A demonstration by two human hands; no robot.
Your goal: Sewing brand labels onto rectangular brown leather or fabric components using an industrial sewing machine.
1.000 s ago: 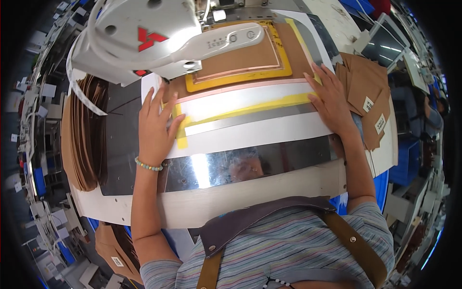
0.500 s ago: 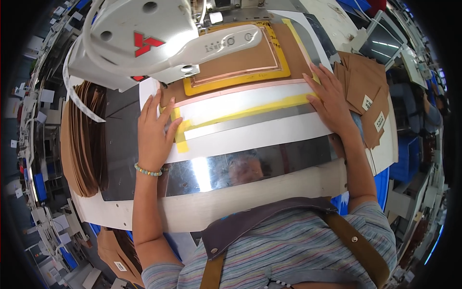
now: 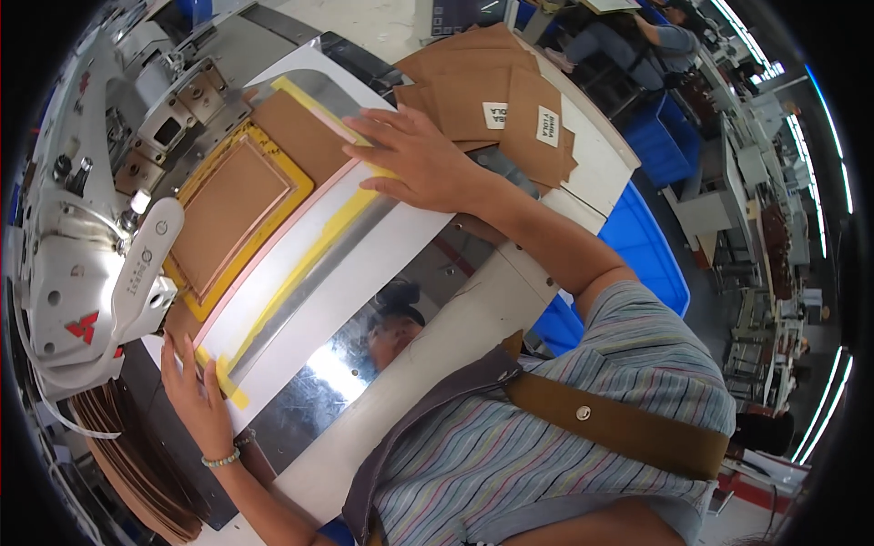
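A brown panel [image 3: 292, 136] lies on a white sheet [image 3: 273, 380] with yellow tape strips [image 3: 300, 275] and a grey strip along it. A yellow frame [image 3: 299, 187] presses on the panel, with a smaller brown rectangle [image 3: 223, 196] inside it. My left hand [image 3: 198, 400] rests with spread fingers on the sheet's near-left corner, beside the tape. Flat on the right end of the sheet and panel edge lies my right hand [image 3: 421, 166], fingers stretched out. Neither hand grips anything.
A sewing machine head [image 3: 77, 273] with a white lamp [image 3: 150, 264] overhangs the work on the left. Brown pieces with white labels [image 3: 473, 82] lie at the far right; a brown stack [image 3: 137, 464] stands at lower left. A blue bin [image 3: 628, 264] is beside the table.
The view has swung to the right, so the machine and work appear turned and further left. Both hands stay flat at the two ends of the sheet.
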